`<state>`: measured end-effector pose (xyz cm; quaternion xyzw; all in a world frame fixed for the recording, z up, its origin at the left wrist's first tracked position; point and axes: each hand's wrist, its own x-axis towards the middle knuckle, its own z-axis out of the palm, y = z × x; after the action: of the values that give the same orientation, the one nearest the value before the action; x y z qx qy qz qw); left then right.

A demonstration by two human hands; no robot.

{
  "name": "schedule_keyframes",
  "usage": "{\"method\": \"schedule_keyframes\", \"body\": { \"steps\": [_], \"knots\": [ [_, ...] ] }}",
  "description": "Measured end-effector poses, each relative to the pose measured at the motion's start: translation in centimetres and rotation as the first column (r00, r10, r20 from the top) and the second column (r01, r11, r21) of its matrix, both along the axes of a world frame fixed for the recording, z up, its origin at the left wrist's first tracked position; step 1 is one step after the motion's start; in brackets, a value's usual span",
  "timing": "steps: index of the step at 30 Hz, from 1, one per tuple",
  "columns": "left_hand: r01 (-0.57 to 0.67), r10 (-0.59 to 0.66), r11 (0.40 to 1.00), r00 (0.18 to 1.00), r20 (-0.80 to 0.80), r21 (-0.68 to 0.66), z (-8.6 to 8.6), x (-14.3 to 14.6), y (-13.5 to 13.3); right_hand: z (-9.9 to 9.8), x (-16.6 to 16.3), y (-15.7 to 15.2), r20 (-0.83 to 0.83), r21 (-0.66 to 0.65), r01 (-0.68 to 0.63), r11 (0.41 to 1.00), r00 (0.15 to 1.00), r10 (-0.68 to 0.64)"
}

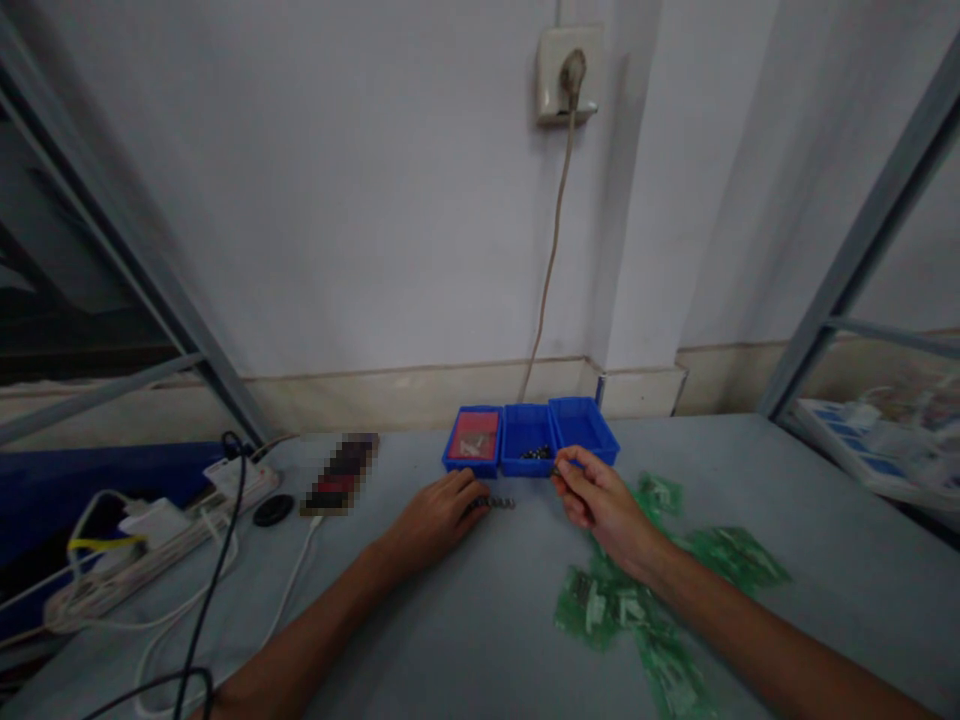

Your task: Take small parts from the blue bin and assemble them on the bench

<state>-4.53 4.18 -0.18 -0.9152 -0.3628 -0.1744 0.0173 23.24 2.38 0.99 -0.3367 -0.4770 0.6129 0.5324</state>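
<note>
On the table, a short row of small round metal parts pokes out to the right from under the fingers of my left hand. These fingers are bent, with the row's left end between or beneath them. My right hand is raised just in front of the blue bins, thumb and fingertips pinching a small dark metal piece too small to name. The middle blue bin holds some small shiny metal parts. In the left blue bin lies a red card or packet with a clear bag.
The right blue bin stands beside the others. Several green plastic bags lie around and under my right forearm. Leftward are a blurred-out phone, a round black lid and a power strip with cables.
</note>
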Motion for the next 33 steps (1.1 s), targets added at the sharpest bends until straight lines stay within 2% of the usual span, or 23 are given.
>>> {"method": "schedule_keyframes", "body": {
  "steps": [3,6,8,10,12,14,18,23,26,28,33],
  "knots": [
    [-0.005,0.004,1.000,1.000,-0.003,-0.026,-0.1,0.0,0.0,0.1,0.0,0.0,0.038,0.031,0.016,0.999,0.999,-0.017],
    [-0.003,0.003,0.999,1.000,0.005,-0.035,-0.1,0.0,0.0,0.3,0.1,-0.2,0.240,0.193,0.073,0.978,0.963,-0.119],
    [0.003,-0.002,0.999,1.000,0.013,-0.032,0.0,0.0,0.0,0.5,0.2,-0.4,0.383,0.383,0.085,0.920,0.891,-0.242],
    [0.004,-0.004,0.999,1.000,0.018,-0.032,0.0,0.0,0.0,0.7,0.2,-0.8,0.459,0.560,0.050,0.827,0.812,-0.361],
    [-0.002,0.002,0.999,1.000,0.020,-0.037,0.1,0.0,-0.1,0.8,0.2,-1.3,0.490,0.654,-0.001,0.757,0.762,-0.423],
    [-0.003,0.004,0.999,1.000,0.022,-0.043,0.2,0.1,-0.1,0.8,0.2,-1.6,0.509,0.672,-0.023,0.740,0.740,-0.439],
    [0.001,0.000,0.999,1.000,0.021,-0.044,0.1,0.0,0.0,0.6,0.1,-1.6,0.530,0.594,0.025,0.804,0.739,-0.416],
    [-0.007,0.007,0.999,1.000,0.004,-0.044,0.0,0.0,0.0,0.3,-0.2,-1.1,0.454,0.418,0.076,0.905,0.846,-0.280],
    [-0.007,0.007,0.999,1.000,0.004,-0.043,0.0,0.0,0.0,0.3,-0.3,-0.7,0.327,0.237,0.044,0.970,0.937,-0.123],
    [-0.007,0.008,0.999,1.000,0.007,-0.043,0.0,0.1,0.1,0.4,-0.3,-0.6,0.206,0.131,0.017,0.991,0.978,-0.044],
    [0.004,-0.003,1.000,0.999,0.047,-0.031,0.0,0.0,0.0,0.8,-0.3,-0.5,-0.017,-0.041,-0.003,0.999,1.000,0.002]
  ]
}}
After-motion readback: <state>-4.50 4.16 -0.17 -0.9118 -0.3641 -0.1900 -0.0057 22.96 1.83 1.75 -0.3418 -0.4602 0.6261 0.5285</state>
